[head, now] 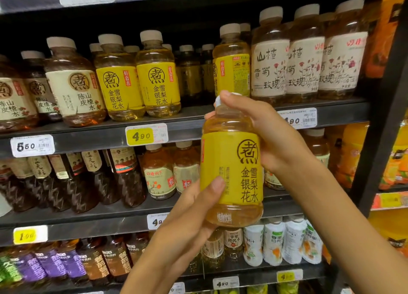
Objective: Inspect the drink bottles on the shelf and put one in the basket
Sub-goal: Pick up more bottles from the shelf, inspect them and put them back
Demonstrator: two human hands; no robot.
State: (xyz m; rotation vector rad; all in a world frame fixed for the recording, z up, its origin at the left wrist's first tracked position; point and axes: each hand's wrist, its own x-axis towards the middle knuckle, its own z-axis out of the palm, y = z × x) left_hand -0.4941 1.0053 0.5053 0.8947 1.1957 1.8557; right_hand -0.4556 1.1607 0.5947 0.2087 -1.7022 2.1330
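A: How far has the task been taken, judged from the head view?

B: One bottle (231, 172) has been taken off the shelf (66, 136) and is held upright in front of it. It is pinched near the base by the left hand (189, 225), thumb on the yellow label, and gripped round the neck by the right hand (260, 128). The inspection seems to be under way; the placing in the basket is judged still to be done

A: What is hidden or cut off?

B: No basket is seen anywhere in the view. The cap is mostly covered by the right fingers (229, 99). The small print on the label cannot be read, and the left fingers behind the bottle are hidden
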